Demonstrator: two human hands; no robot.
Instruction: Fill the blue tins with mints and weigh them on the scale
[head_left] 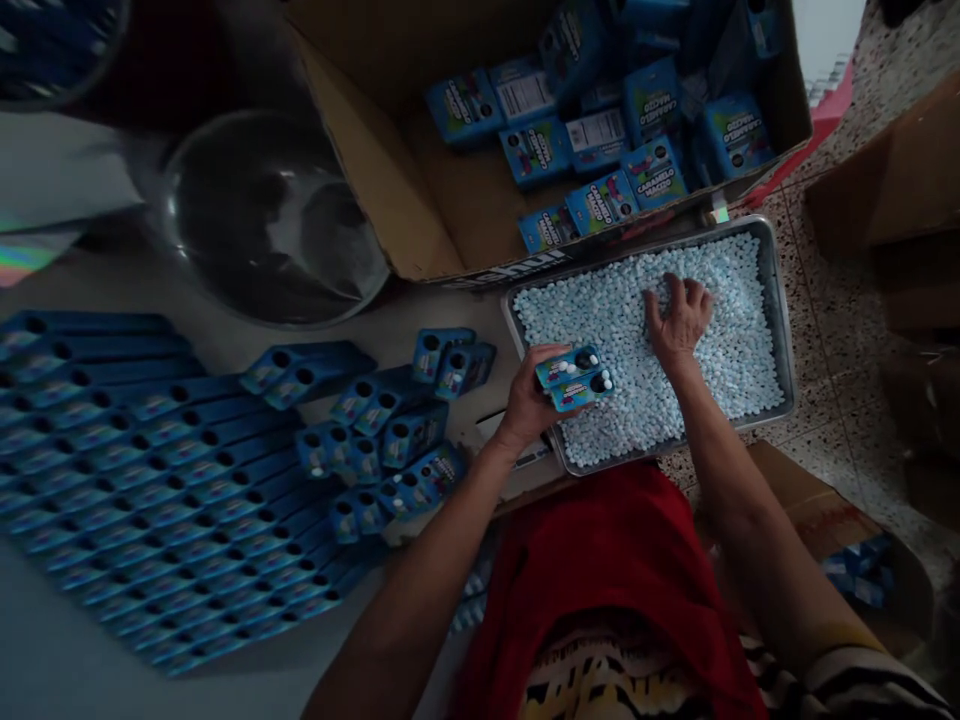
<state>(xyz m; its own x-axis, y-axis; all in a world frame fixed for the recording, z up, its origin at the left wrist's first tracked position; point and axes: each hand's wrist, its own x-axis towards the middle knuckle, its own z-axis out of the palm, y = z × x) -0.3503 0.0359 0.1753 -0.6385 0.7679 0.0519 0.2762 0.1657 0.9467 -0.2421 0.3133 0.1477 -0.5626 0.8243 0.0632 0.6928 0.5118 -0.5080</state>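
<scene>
My left hand [528, 398] is closed around two small blue candy boxes [574, 378] held side by side over the tray's left edge. Each box has a round dark hole in its end, and a few white candies lie on these ends. Pale blue and white candies [600, 300] fill the metal tray [786, 330]. Over the candies, my right hand [681, 318] has its fingers spread and slightly bent, the tips touching the heap. I see nothing held in it.
A cardboard box [442, 225] with printed blue boxes [600, 200] stands behind the tray. Rows of blue boxes [187, 480] with holes and a few loose groups [375, 410] are at left. A metal bowl [262, 220] sits behind them. Another carton [802, 500] stands at lower right.
</scene>
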